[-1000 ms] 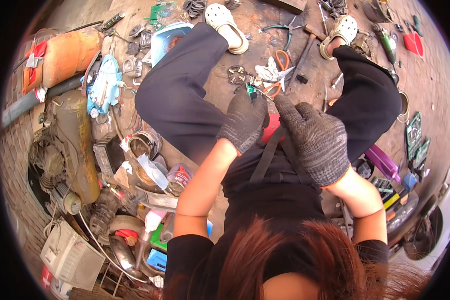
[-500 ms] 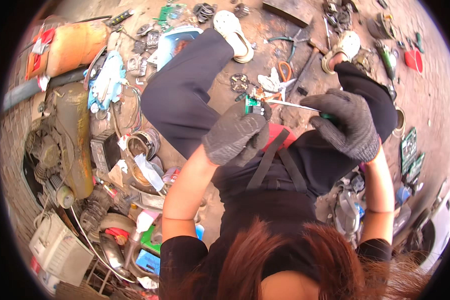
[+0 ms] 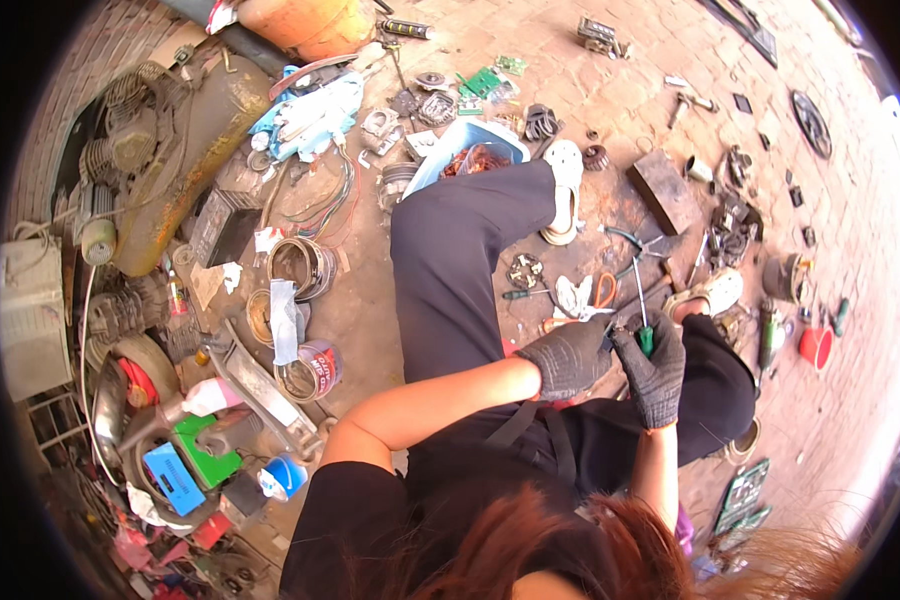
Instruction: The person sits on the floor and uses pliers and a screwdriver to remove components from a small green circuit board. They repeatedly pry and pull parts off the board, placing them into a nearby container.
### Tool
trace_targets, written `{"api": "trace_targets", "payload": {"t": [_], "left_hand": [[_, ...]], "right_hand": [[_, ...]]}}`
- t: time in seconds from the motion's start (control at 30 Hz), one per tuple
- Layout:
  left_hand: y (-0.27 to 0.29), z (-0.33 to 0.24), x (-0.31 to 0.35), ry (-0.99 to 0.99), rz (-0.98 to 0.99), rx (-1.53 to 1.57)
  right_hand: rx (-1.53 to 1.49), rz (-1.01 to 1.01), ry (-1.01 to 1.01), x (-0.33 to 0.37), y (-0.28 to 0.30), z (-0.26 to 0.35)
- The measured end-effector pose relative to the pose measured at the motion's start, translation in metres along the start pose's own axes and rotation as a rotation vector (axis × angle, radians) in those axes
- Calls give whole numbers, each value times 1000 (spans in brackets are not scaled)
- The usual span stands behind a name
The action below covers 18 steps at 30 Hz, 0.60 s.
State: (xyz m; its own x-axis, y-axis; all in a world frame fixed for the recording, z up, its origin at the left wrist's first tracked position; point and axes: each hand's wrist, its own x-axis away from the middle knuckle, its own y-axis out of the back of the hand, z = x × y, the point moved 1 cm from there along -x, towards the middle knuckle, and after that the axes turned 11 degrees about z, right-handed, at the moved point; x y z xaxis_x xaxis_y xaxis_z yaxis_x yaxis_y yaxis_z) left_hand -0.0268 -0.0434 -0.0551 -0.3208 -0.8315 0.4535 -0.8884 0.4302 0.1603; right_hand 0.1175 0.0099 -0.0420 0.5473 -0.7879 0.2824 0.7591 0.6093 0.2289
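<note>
Screwdriver (image 3: 641, 322), green-handled with a thin dark shaft, is held upright in the right hand (image 3: 654, 372), whose gloved fingers are wrapped tightly round the handle just above the seated person's lap. The left hand (image 3: 570, 358), also in a dark knit glove, is closed around something small just beside the tool; what it grips is hidden by the glove. For the step to go well, the tip is best kept square on the piece and the piece steadied firmly against the thigh, so that the shaft is not allowed to slip toward the other palm.

Just beyond the hands, orange-handled scissors (image 3: 603, 290) and a white rag (image 3: 573, 297) are seen on the brick floor (image 3: 610, 90), between the person's two pale shoes (image 3: 562, 190). Pliers (image 3: 642, 246) lie near a dark flat block (image 3: 664, 190).

Farther off, a blue tub (image 3: 448, 150) of copper-coloured wire is set beside the raised knee. Rolls of tape (image 3: 306, 266) and a rusty engine (image 3: 160, 160) are crowded along the left, and an orange tank (image 3: 305, 22) is seen at the top edge.
</note>
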Motion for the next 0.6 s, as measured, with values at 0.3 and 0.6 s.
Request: {"api": "trace_targets", "payload": {"t": [0.3,0.6], "left_hand": [[-4,3,8,-124,99,224],[25,-4,22,149,695,675]], "right_hand": [[-90,142,-103,5,10,17],[212,277,7,10,22,62]]}}
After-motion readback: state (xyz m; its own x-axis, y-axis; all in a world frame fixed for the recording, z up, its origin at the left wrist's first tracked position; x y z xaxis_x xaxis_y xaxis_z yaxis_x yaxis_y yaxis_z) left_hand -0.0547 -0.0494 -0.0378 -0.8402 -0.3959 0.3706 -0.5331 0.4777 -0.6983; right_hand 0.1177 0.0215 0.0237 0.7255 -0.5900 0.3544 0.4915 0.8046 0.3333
